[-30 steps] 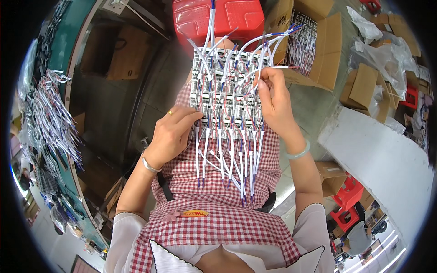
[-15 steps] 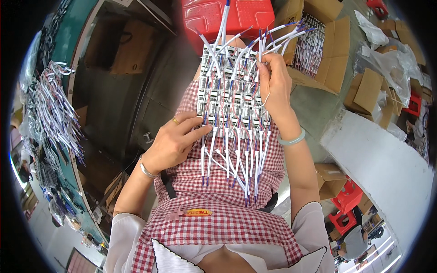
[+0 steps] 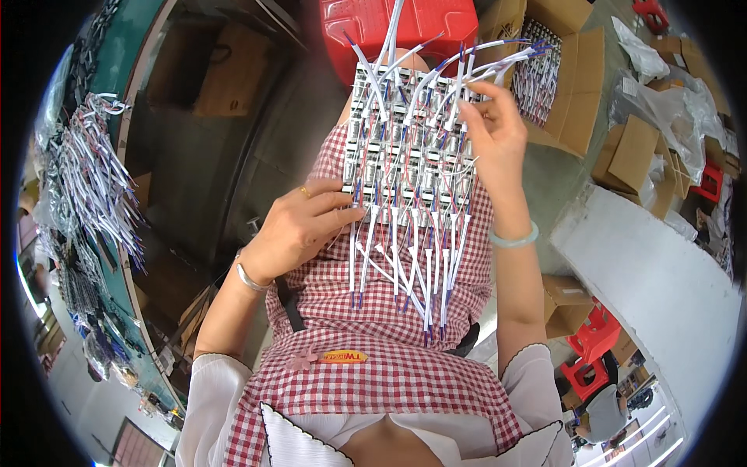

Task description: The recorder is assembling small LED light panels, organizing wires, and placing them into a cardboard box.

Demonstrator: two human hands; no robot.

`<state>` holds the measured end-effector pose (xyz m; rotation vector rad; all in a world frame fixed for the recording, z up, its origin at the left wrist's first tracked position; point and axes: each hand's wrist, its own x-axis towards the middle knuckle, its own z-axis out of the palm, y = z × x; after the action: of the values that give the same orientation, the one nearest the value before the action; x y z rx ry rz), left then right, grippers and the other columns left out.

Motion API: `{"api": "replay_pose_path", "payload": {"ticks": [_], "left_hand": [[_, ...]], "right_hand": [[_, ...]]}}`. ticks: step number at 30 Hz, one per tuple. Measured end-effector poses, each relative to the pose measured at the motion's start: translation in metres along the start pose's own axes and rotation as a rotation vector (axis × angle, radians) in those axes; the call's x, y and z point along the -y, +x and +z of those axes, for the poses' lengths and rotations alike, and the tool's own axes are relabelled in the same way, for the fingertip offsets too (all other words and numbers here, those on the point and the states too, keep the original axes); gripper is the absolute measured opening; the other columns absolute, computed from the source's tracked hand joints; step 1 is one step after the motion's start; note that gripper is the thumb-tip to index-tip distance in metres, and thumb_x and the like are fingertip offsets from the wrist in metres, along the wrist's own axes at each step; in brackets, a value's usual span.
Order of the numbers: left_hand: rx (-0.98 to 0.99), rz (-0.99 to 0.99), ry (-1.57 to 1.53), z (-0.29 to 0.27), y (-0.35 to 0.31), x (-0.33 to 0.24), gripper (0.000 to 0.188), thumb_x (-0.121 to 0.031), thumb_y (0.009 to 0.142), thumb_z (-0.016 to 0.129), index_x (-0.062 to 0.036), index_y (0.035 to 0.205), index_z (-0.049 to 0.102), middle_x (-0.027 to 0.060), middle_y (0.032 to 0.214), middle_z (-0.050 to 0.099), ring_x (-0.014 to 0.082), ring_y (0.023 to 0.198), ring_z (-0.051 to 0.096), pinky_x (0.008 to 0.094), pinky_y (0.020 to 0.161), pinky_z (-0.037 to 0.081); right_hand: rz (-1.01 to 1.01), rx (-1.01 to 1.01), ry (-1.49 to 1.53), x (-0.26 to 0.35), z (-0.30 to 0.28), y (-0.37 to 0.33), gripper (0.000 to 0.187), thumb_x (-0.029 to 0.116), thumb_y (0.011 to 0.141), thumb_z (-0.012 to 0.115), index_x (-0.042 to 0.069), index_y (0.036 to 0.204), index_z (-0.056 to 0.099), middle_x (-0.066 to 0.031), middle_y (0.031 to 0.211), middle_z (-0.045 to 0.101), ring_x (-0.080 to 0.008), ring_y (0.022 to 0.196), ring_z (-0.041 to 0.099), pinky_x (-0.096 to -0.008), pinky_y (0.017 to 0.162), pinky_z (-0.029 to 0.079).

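Steadily, our left hand rested its fingertips on the left edge of the panel of wired modules; we could not tell whether it gripped. Our right hand bent thumb and fingers at the upper right corner, beside white-sleeved wires; any pinch was unclear. Between both hands, the panel lay over our checked apron, near a red stool and open cardboard box.

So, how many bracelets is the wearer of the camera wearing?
2: a silver bracelet on the left wrist and a pale green bracelet on the right wrist. Neither is hidden, but sleeves could cover others higher up.
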<state>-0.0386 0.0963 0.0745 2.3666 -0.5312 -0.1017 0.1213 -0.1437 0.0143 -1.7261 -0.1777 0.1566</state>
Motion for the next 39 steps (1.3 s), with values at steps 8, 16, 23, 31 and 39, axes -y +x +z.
{"api": "replay_pose_path", "payload": {"ticks": [8, 16, 23, 31, 39], "left_hand": [[0.029, 0.096, 0.118, 0.002, 0.009, -0.013, 0.039, -0.002, 0.069, 0.065, -0.0075, 0.107, 0.071, 0.0085, 0.096, 0.066, 0.0255, 0.094, 0.064, 0.0365, 0.078, 0.056], [0.144, 0.165, 0.127, 0.002, 0.013, -0.018, 0.036, -0.007, 0.071, 0.062, -0.0092, 0.106, 0.069, 0.0061, 0.103, 0.064, 0.024, 0.1, 0.061, 0.037, 0.082, 0.053], [0.015, 0.117, 0.046, 0.001, 0.024, -0.004, 0.034, 0.002, 0.067, 0.065, -0.005, 0.1, 0.067, 0.0082, 0.099, 0.065, 0.0283, 0.1, 0.062, 0.0391, 0.084, 0.052], [-0.245, -0.118, -0.274, 0.01, 0.054, 0.022, 0.01, 0.001, 0.089, 0.062, 0.0015, 0.099, 0.064, 0.0151, 0.096, 0.066, 0.0319, 0.094, 0.064, 0.0369, 0.082, 0.051], [-0.145, -0.265, -0.186, 0.01, 0.07, 0.039, 0.012, -0.015, 0.091, 0.064, -0.0028, 0.094, 0.063, 0.0169, 0.071, 0.059, 0.0338, 0.062, 0.059, 0.0373, 0.058, 0.046]], "right_hand": [[-0.565, 0.281, -0.468, 0.02, -0.035, -0.085, 0.035, -0.007, 0.076, 0.068, 0.006, 0.108, 0.065, -0.0103, 0.119, 0.06, -0.0253, 0.095, 0.063, -0.035, 0.074, 0.052], [-0.524, 0.707, -0.616, 0.046, -0.021, -0.105, 0.02, 0.009, 0.078, 0.065, 0.012, 0.097, 0.068, -0.0059, 0.126, 0.059, -0.0252, 0.115, 0.054, -0.0398, 0.094, 0.042], [-0.374, 0.461, -0.233, 0.021, -0.017, -0.095, 0.017, -0.001, 0.078, 0.067, 0.006, 0.093, 0.065, -0.0073, 0.112, 0.066, -0.0262, 0.096, 0.062, -0.0358, 0.08, 0.049], [-0.338, 0.234, -0.276, 0.025, 0.003, -0.062, 0.013, 0.006, 0.086, 0.069, 0.003, 0.098, 0.068, -0.0097, 0.108, 0.067, -0.0273, 0.093, 0.063, -0.0361, 0.081, 0.05], [-0.126, 0.135, -0.238, 0.015, 0.017, -0.046, 0.01, 0.007, 0.088, 0.069, -0.001, 0.094, 0.068, -0.0085, 0.085, 0.068, -0.0187, 0.067, 0.062, -0.0276, 0.061, 0.048]]}}
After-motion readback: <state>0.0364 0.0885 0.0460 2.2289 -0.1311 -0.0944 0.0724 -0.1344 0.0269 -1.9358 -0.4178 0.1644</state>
